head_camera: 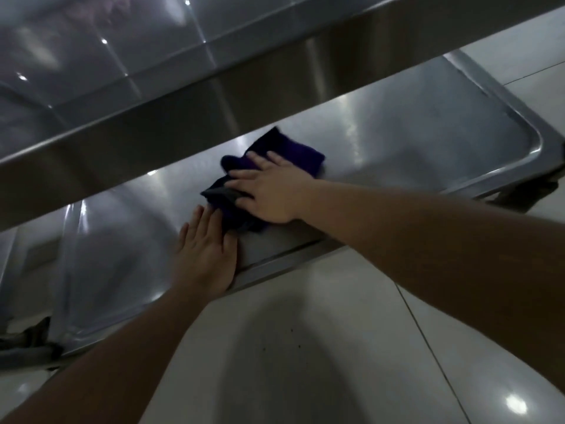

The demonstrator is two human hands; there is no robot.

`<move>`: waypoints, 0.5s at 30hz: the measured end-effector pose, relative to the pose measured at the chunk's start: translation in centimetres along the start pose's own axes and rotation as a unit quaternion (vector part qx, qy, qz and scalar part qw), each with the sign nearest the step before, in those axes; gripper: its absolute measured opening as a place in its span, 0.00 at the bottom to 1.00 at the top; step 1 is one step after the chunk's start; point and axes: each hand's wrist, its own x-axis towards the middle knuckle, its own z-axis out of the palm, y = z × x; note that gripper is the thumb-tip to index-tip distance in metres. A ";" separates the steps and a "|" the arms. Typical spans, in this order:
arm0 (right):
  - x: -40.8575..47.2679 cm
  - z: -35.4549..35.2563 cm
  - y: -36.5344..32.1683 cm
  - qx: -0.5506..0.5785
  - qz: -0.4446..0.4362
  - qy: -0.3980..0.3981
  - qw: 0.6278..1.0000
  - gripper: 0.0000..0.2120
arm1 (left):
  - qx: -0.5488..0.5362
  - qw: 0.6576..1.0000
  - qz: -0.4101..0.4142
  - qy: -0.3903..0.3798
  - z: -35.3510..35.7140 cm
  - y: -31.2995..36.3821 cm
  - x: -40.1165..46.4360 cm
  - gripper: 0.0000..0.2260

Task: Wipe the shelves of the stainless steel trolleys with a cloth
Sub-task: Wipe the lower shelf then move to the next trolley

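Observation:
A dark purple cloth point(293, 151) lies crumpled on the lower shelf point(428, 139) of a stainless steel trolley, near the shelf's front edge. My right hand point(269, 191) lies flat on the cloth with straight fingers, pressing it onto the steel. My left hand point(206, 252) rests flat on the shelf just left of the cloth, its fingertips touching the cloth's near edge. The upper shelf point(183, 96) of the trolley crosses the top of the view and hides the back of the lower shelf.
The lower shelf has a raised rim with a rounded corner point(535, 139) at the right. A dark castor point(526, 191) shows under that corner and another point(33, 341) at the lower left. Glossy white floor tiles point(305, 347) fill the foreground.

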 end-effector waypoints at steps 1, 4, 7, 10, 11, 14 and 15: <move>0.5 0.2 -0.4 -0.008 -0.030 -0.010 0.999 0.28 | -0.002 1.000 -0.002 -0.002 0.0 0.0 0.1 0.31; 1.0 -0.6 1.2 -0.008 -0.024 0.000 1.000 0.28 | -0.003 1.000 -0.002 -0.004 -0.2 -0.1 0.2 0.30; -0.1 -2.7 6.6 0.028 0.129 0.061 0.989 0.28 | -0.002 1.000 0.005 0.000 -0.4 0.1 -0.1 0.29; -4.1 -4.2 14.6 0.049 0.354 0.125 0.925 0.32 | -0.004 1.000 0.005 0.005 -0.6 0.3 -0.3 0.29; -6.0 -4.5 16.9 0.047 0.428 0.143 0.891 0.35 | -0.004 1.000 0.003 0.005 -0.6 0.4 -0.3 0.29; -10.3 -4.6 19.7 -0.009 0.567 0.222 0.793 0.38 | -0.001 1.000 0.005 0.002 -0.6 0.7 -0.4 0.30; -10.8 -4.4 19.3 -0.017 0.582 0.248 0.774 0.36 | -0.002 1.000 0.006 0.002 -0.6 0.8 -0.4 0.30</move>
